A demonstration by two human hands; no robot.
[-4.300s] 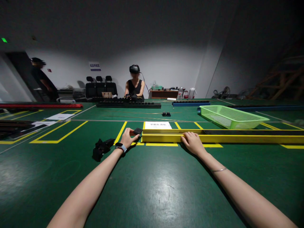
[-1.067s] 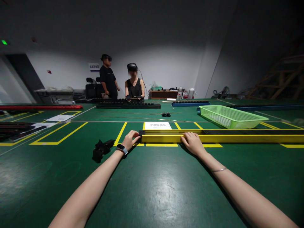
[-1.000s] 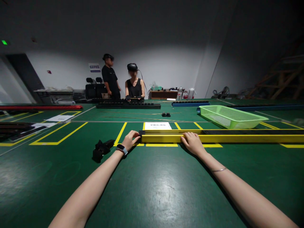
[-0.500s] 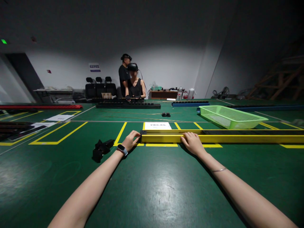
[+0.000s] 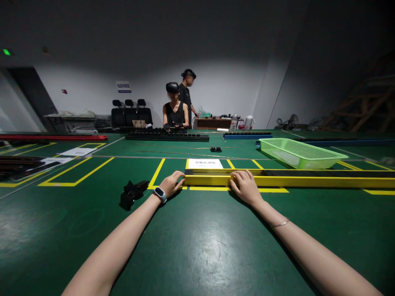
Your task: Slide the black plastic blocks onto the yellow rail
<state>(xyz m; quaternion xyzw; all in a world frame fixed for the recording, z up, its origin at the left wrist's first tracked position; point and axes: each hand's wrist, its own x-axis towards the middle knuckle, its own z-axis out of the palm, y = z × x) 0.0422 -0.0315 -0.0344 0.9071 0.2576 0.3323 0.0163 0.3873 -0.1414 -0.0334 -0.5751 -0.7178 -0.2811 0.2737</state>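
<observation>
A long yellow rail with a dark channel runs across the green table to the right edge. My left hand, wearing a wristband, has its bent fingertips against the rail's left end. Whatever lies between those fingertips is hidden. Farther right along the rail, my right hand curls its fingers over the near wall, with the thumb in front. Several small black parts lie in a pile left of my left wrist. Behind the rail's left end is a white paper label.
A light green basket stands behind the rail at right. Two small black pieces and thin rods lie farther back. Black rails, a red rail and a blue rail line the far side. Two people are beyond the table.
My right hand has shifted slightly left along the rail. A dark bit by my left fingertips at the rail's end no longer shows. The standing person has moved right.
</observation>
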